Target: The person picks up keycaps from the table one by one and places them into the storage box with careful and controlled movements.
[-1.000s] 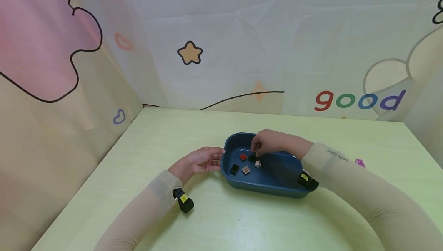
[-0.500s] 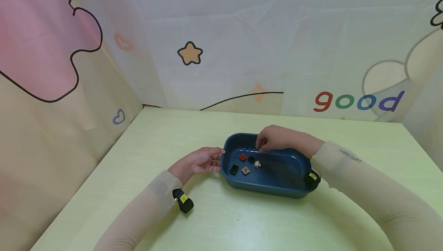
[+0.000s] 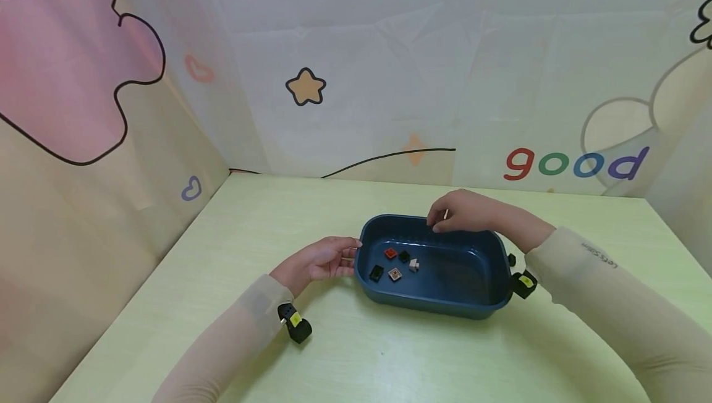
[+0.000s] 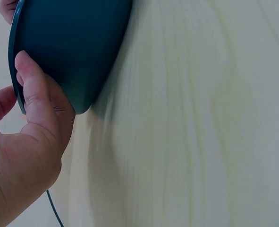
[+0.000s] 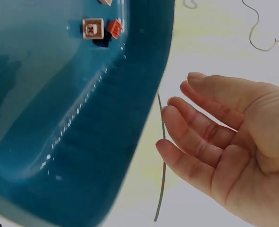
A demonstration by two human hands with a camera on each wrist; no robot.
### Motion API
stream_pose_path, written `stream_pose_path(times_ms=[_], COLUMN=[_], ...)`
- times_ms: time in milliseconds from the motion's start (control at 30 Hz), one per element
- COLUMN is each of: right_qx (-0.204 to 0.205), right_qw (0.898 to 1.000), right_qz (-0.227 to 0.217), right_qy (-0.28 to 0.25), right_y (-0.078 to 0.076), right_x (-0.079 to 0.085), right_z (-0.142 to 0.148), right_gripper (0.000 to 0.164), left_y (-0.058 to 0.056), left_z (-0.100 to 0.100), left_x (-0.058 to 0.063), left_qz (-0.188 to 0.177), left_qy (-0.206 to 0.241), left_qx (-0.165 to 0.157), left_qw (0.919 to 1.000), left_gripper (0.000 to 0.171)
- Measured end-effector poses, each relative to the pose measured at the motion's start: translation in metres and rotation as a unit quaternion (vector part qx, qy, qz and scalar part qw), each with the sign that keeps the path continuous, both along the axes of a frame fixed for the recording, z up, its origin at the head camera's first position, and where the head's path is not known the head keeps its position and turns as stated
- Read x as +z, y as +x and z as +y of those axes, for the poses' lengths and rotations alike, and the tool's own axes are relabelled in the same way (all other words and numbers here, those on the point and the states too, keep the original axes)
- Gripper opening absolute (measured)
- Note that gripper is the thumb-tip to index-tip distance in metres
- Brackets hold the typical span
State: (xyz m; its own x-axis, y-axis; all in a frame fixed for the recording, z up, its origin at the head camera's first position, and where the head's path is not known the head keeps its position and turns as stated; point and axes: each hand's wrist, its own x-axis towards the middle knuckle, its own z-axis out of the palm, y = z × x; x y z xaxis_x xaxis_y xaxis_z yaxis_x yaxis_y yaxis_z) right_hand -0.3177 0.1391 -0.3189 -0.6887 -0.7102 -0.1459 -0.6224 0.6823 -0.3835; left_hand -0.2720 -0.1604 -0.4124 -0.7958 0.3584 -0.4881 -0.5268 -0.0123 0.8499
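A blue rectangular tub (image 3: 434, 308) with rounded corners stands on the table. At its left end my left hand (image 3: 325, 258) holds the rim, the thumb on one side and the fingers (image 4: 38, 94) along the outer wall. My right hand (image 3: 467, 212) hovers over the back rim with loosely curled fingers and nothing in them; the right wrist view shows its palm bare. Inside the tub, toward the left, lie several small toy bricks: a red one (image 3: 390, 253), a tan square one (image 3: 394, 274), a white one (image 3: 414, 264) and two dark ones, including a dark brick (image 3: 376, 273).
The pale green table (image 3: 356, 360) reaches back to a printed cloth backdrop (image 3: 367, 94). A small black camera (image 3: 297, 326) is strapped to the left wrist, and another camera (image 3: 525, 284) on the right wrist hangs beside the tub's right end.
My right hand has lifted away from the bricks and moved back and right to the rear rim, leaving a dark brick on the tub floor. The left hand has stayed put.
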Motion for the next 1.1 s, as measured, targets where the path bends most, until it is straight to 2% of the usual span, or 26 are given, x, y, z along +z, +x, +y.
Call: stream_pose_path(times_ms=[467, 733, 1100], right_qx=[-0.055, -0.101, -0.129], right_qw=[0.997, 0.992, 0.989], right_qz=[0.049, 0.074, 0.065], right_qy=[-0.028, -0.033, -0.023], right_y=[0.013, 0.019, 0.023], right_x=[0.010, 0.004, -0.008], right_z=[0.040, 0.063, 0.097], right_gripper=[0.025, 0.039, 0.039], left_y=[0.001, 0.000, 0.000], left_z=[0.000, -0.001, 0.000], left_x=[-0.001, -0.001, -0.001], left_qz=[0.003, 0.005, 0.008], left_qy=[0.003, 0.011, 0.007], left_qx=[-0.004, -0.011, -0.011], left_qw=[1.0000, 0.9999, 0.9999], left_gripper=[0.015, 0.016, 0.020])
